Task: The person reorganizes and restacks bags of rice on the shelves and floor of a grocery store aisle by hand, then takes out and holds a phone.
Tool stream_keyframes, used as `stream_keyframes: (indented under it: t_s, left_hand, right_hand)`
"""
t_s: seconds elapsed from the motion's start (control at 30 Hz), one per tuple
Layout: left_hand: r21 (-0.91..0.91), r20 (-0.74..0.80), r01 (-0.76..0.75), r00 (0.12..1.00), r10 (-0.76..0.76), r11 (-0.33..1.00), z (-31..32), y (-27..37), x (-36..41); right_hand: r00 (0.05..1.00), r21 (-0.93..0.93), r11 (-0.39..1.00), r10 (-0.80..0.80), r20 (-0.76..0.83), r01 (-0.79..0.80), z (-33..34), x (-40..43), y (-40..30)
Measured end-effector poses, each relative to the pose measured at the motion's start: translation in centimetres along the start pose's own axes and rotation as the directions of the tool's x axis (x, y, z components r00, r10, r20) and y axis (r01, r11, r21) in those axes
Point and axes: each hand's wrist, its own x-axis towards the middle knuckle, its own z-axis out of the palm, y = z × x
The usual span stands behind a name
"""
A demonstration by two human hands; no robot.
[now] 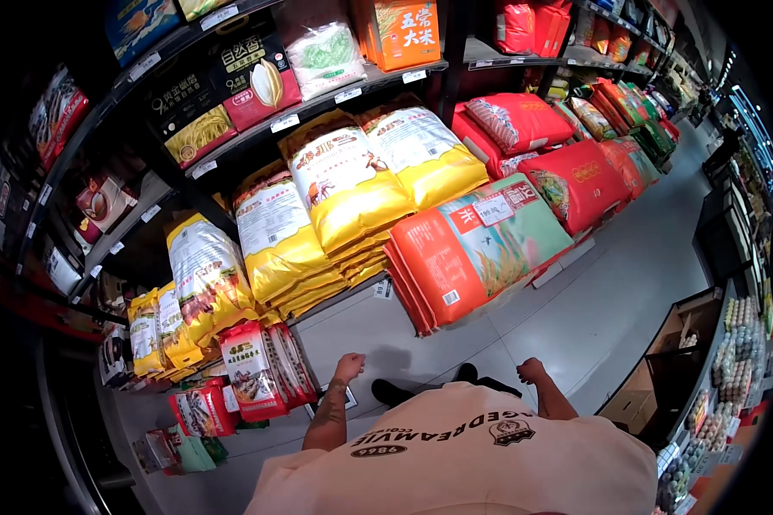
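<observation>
My left hand (350, 367) hangs low in front of me with its fingers curled, near red-and-white rice bags (252, 370) that stand upright. On the other side, my right hand (531, 371) is loosely curled above the floor. Nothing shows in either hand. Beyond them, a stack of orange-and-green rice sacks (480, 248) bears a price card (493, 210). Yellow-and-white rice sacks (354, 187) lie piled beside it, against the shelving. Both hands are apart from all the sacks.
Store shelves (386, 78) with packaged rice run along the far side. Red sacks (576, 187) lie farther right. An egg display (734, 360) and open cartons (631, 402) line the right side. Grey floor tiles (554, 322) stretch between the two sides. A dark figure, perhaps a person (725, 151), is far off.
</observation>
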Motion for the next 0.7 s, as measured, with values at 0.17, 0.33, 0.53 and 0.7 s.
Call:
stream_keyframes:
  t_s: [0.17, 0.33, 0.53, 0.7]
  left_hand:
    - [0.116, -0.088, -0.199, 0.974, 0.209, 0.973, 5.2, 1.4, 2.1]
    - [0.526, -0.177, -0.385, 0.822, 0.541, 0.758, 14.9, 11.6, 1.7]
    - [0.636, 0.059, -0.537, 0.75, 0.659, 0.554, 24.0, 20.9, 1.3]
    - [0.717, 0.284, -0.579, 0.751, 0.596, 0.388, 27.4, 25.0, 3.6]
  right_hand:
    - [0.969, 0.068, 0.967, -0.249, 0.007, 0.247, -3.5, 4.0, -4.9]
    - [0.878, 0.11, 0.875, -0.452, -0.157, 0.471, -8.7, 8.4, -4.2]
    - [0.942, 0.312, 0.898, -0.243, -0.233, 0.309, -14.8, 10.4, 4.8]
    - [0.969, 0.495, 0.868, 0.155, -0.192, -0.041, -16.2, 9.6, 17.6]
